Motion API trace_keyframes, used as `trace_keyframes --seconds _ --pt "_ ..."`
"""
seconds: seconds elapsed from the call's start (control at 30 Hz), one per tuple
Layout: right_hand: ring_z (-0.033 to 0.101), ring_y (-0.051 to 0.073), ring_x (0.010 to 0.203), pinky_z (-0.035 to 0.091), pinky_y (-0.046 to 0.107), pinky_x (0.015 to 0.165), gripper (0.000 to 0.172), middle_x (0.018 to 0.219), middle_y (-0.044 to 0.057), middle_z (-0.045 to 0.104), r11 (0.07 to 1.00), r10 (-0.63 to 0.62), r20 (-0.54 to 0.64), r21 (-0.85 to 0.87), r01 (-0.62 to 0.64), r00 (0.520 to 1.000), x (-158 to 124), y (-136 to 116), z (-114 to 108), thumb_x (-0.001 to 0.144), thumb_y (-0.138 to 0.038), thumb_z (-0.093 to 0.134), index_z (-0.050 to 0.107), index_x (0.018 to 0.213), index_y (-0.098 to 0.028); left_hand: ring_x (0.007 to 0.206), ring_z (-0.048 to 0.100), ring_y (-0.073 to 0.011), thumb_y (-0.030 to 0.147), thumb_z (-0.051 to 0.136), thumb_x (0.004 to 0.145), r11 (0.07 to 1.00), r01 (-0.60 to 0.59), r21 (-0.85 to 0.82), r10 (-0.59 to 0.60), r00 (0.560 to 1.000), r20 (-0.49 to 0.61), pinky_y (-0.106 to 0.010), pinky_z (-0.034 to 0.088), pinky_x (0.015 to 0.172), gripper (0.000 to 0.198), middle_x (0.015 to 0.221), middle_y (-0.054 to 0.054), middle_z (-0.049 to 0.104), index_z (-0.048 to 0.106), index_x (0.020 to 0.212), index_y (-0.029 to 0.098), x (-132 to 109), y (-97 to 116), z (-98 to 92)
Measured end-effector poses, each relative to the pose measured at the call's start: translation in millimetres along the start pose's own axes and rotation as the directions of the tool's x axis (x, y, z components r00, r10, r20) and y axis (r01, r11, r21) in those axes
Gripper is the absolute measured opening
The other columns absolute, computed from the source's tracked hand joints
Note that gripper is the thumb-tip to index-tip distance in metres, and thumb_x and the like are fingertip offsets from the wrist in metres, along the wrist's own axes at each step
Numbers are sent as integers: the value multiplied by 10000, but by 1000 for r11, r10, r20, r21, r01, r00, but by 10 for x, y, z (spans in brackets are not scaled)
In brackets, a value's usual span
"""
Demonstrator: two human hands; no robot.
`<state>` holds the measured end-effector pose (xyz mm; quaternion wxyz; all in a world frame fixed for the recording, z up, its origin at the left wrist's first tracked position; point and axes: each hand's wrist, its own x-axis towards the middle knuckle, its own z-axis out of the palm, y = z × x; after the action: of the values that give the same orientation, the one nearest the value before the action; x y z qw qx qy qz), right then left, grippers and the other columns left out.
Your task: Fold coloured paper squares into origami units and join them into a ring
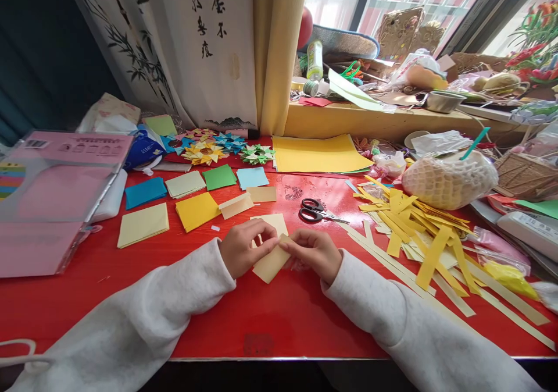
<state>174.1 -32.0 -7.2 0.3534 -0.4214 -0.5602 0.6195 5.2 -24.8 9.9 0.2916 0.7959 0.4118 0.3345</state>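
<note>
Cream paper (pixel 271 262), pinched between left hand (pixel 244 248), right hand (pixel 314 252)

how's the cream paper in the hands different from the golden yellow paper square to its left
The pale cream paper piece is pinched between left hand and right hand; the golden yellow paper square lies untouched. The cream piece is paler, the yellow square deeper. Both are coloured paper at the red table.
</note>
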Motion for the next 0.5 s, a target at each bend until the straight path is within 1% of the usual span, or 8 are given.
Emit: trace_keyframes --seconds 0.1,0.2,0.37,0.43,0.5 --pt "484 85 311 336 175 294 256 398 -41 522 998 23 -59 54 -20 998 20 -49 -23 668 -395 579 523 672 -145 612 491 -100 278 468 761 990 100 -99 -100 995 6 -212 417 562 143 659 4 521 503 691 158 9 -6 -15" --pt "436 66 258 311 160 262 254 363 -54 494 997 10 -68 83 -5 998 13 -66 -26 673 -382 581 504 664 -140 603 481 -96 272 475 752 987 107 -119 -103 994 40 -215 416 566 139 648 11 503 494 679 155 10 14 -30" --pt "479 80 284 318 155 250 247 408 -57 502 998 -38 18 56 37 999 -34 -42 2 690 -384 558 499 680 -145 611 474 -99 270 486 748 995 58 -86 -51 995 81 -223 407 564 140 666 4 512 512 677 153 4 41 -32" --pt "493 80 300 332 153 253 242 434 -57 506 998 -32 39 58 30 999 -37 -40 12 690 -379 558 501 688 -143 618 475 -103 271 478 757 995 48 -83 -42 996 78 -227 400 568 157 662 0 521 526 667 152 4 22 -22" --pt "519 86 330 357 152 266 244 465 -48 522 997 -1 49 78 -3 999 -24 -46 16 683 -374 565 501 702 -140 621 477 -105 278 461 771 991 68 -111 -62 996 56 -227 395 569 178 654 -2 525 530 668 150 3 -8 -12"
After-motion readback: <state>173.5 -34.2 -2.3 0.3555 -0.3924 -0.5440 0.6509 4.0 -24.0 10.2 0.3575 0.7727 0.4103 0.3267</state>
